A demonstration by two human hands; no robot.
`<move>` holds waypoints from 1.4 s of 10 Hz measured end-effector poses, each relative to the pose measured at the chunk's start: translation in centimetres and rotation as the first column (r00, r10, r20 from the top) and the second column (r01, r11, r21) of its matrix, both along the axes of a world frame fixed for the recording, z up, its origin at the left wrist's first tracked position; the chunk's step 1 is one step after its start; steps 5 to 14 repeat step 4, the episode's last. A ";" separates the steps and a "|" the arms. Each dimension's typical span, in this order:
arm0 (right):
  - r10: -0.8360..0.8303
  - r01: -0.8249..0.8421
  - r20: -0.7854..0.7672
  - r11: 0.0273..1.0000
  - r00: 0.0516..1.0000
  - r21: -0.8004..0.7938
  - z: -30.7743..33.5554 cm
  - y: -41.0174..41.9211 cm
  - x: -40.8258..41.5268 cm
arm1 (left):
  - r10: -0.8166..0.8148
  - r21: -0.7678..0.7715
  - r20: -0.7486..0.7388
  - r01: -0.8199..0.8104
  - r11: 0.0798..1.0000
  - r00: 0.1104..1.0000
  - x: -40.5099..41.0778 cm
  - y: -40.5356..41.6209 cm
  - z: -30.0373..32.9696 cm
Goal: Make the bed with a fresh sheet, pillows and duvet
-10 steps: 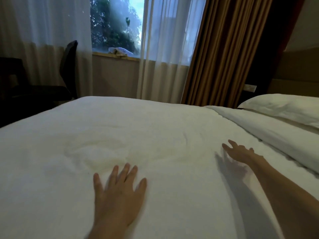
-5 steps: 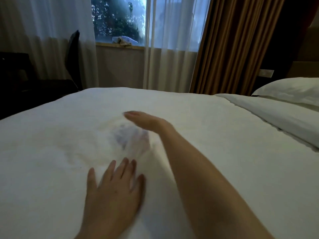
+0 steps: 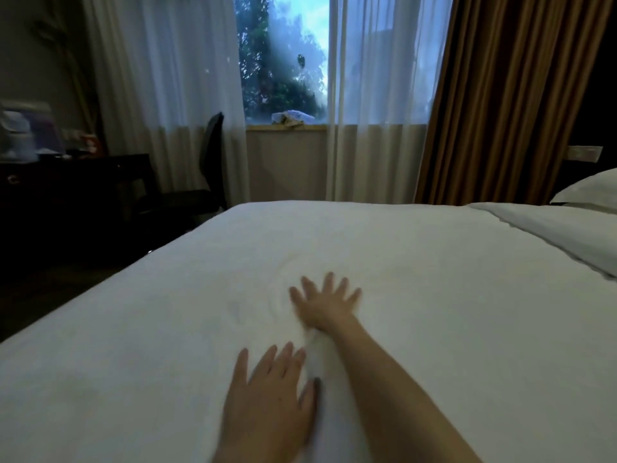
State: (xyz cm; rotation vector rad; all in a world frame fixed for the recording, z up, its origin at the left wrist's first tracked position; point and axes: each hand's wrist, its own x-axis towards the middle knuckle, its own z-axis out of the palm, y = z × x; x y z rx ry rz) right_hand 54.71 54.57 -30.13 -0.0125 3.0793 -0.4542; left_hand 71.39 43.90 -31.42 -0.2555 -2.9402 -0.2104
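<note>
A: Dim hotel room, sheer curtains (image 3: 173,95) drawn part-way across a window (image 3: 283,61) at the far side. What could go wrong at this point?

B: A ridge of cloth is seen between the two hands. If the white duvet (image 3: 434,295) is pushed sideways rather than pressed flat, the ridge could be driven further along instead of being smoothed out. A hard sweep could also drag the whole cover off square.

A: How is the right hand (image 3: 325,304) held?

B: Fingers are spread wide and laid flat on the duvet near its middle. Nothing is gripped. Some blur is noted, so pressure cannot be judged.

A: And the left hand (image 3: 270,399)?

B: Nearer, just beside the right forearm, palm down, fingers straight and slightly apart, resting on the cloth.

A: Beyond the hands?

B: The duvet's folded-back edge (image 3: 551,235) is seen at the right, with a pillow (image 3: 591,192) behind it. A dark chair (image 3: 207,168) and desk (image 3: 66,182) stand at the left, brown drapes (image 3: 507,95) at the far right.
</note>
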 end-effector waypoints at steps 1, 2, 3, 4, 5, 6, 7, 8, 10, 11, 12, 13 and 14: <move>0.430 -0.427 0.070 0.903 0.900 -0.058 1.6 -10.1 6.4 | 0.131 -0.143 0.052 -0.122 0.982 0.990 3.9 -6.1 0.7; 0.764 -0.739 0.079 0.642 0.641 -0.204 4.5 -12.7 11.4 | 0.315 -0.187 0.072 -0.298 0.936 0.946 7.9 -11.5 1.5; 0.626 -0.615 -0.006 0.765 0.780 -0.189 6.8 -8.6 10.1 | 0.426 -0.102 0.140 -0.415 0.904 0.894 11.4 -14.6 1.8; 0.141 -0.139 -0.047 0.989 0.989 0.041 6.5 1.5 8.1 | 0.445 -0.120 0.132 -0.431 0.894 0.886 13.6 -16.1 2.0; 0.141 -0.139 -0.047 0.989 0.989 0.041 6.5 1.5 8.1 | 0.445 -0.120 0.132 -0.431 0.894 0.886 13.6 -16.1 2.0; 0.141 -0.139 -0.047 0.989 0.989 0.041 6.5 1.5 8.1 | 0.445 -0.120 0.132 -0.431 0.894 0.886 13.6 -16.1 2.0; 0.141 -0.139 -0.047 0.989 0.989 0.041 6.5 1.5 8.1 | 0.445 -0.120 0.132 -0.431 0.894 0.886 13.6 -16.1 2.0; 0.141 -0.139 -0.047 0.989 0.989 0.041 6.5 1.5 8.1 | 0.445 -0.120 0.132 -0.431 0.894 0.886 13.6 -16.1 2.0; 0.141 -0.139 -0.047 0.989 0.989 0.041 6.5 1.5 8.1 | 0.445 -0.120 0.132 -0.431 0.894 0.886 13.6 -16.1 2.0; 0.141 -0.139 -0.047 0.989 0.989 0.041 6.5 1.5 8.1 | 0.445 -0.120 0.132 -0.431 0.894 0.886 13.6 -16.1 2.0; 0.141 -0.139 -0.047 0.989 0.989 0.041 6.5 1.5 8.1 | 0.445 -0.120 0.132 -0.431 0.894 0.886 13.6 -16.1 2.0; 0.141 -0.139 -0.047 0.989 0.989 0.041 6.5 1.5 8.1 | 0.445 -0.120 0.132 -0.431 0.894 0.886 13.6 -16.1 2.0; 0.141 -0.139 -0.047 0.989 0.989 0.041 6.5 1.5 8.1 | 0.445 -0.120 0.132 -0.431 0.894 0.886 13.6 -16.1 2.0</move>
